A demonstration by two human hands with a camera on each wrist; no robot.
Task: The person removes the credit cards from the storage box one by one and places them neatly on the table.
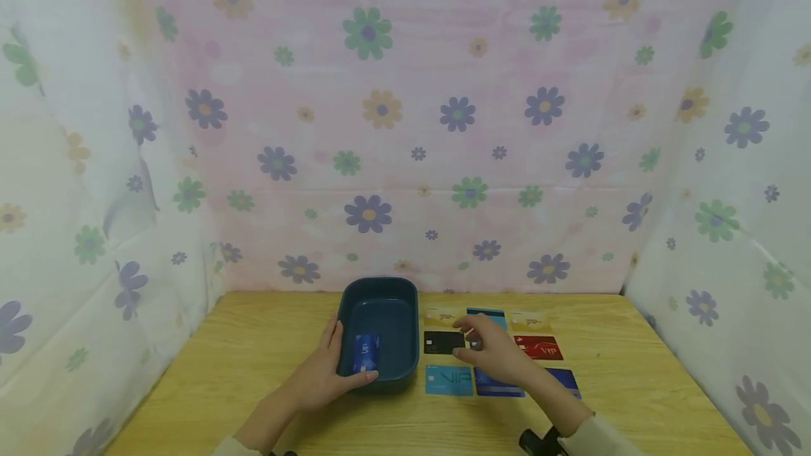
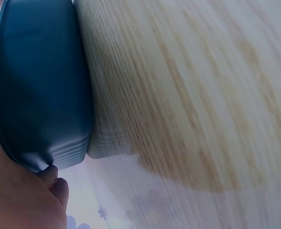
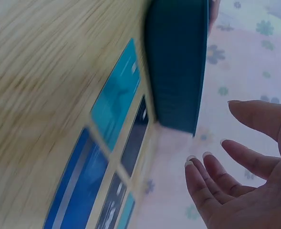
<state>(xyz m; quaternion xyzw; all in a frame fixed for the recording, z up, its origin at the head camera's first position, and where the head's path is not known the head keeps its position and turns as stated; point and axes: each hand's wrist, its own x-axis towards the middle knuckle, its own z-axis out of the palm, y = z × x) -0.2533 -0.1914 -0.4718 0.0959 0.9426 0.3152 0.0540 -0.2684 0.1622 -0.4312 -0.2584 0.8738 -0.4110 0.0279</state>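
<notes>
My left hand (image 1: pixel 319 377) grips the left side of a dark teal plastic bin (image 1: pixel 393 319), its thumb over the near rim. In the left wrist view, fingertips (image 2: pixel 48 175) curl at the bin's corner. One blue VIP card (image 1: pixel 365 352) lies inside at the near end. My right hand (image 1: pixel 497 356) hovers over the cards right of the bin, thumb and fingers spread with nothing between them. Its fingertips overlap the right end of a black card (image 1: pixel 442 343) in the head view. Part of another card behind the fingers is hidden.
Around the right hand lie a light blue VIP card (image 1: pixel 448 381), a red VIP card (image 1: pixel 540 348), dark blue cards (image 1: pixel 500 387), pale gold cards (image 1: pixel 440 316) and a black-striped blue card (image 1: pixel 491 317). A black object (image 1: pixel 540 443) is by the right sleeve. Flowered cloth (image 1: pixel 405 125) encloses the wooden table (image 1: pixel 209 364).
</notes>
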